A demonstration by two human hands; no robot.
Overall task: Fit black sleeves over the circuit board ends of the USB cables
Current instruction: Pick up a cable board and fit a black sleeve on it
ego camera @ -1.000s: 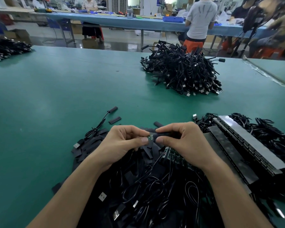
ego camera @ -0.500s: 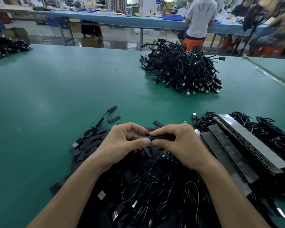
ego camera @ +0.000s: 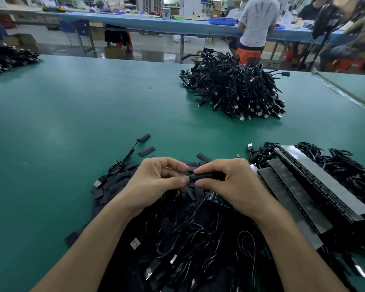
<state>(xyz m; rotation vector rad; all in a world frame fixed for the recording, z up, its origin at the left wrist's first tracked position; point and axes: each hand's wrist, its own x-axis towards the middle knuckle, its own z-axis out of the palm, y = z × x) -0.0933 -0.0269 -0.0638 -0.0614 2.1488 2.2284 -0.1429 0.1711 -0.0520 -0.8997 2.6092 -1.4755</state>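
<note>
Both hands meet over a heap of black USB cables [ego camera: 190, 239] and loose flat black sleeves [ego camera: 114, 186] near the table's front edge. My right hand [ego camera: 232, 186] pinches a black sleeve [ego camera: 202, 177] between thumb and fingers. My left hand [ego camera: 156, 180] pinches the cable right at the sleeve's left end, thumb tip touching it. No circuit board shows at the joint; the sleeve covers it. A strip of green boards [ego camera: 217, 200] peeks out under my right hand.
A large pile of cables [ego camera: 234, 91] sits far across the green table [ego camera: 72, 114]. Long black panel strips [ego camera: 316, 186] lie at right on more cables. One sleeved cable [ego camera: 131, 152] and stray sleeves [ego camera: 147, 151] lie ahead-left. Another cable pile [ego camera: 6, 57] sits far left. People work behind.
A second ago a green board end showed between my thumbs; now the sleeve covers it and my fingertips have closed together. The hands stayed in place.
</note>
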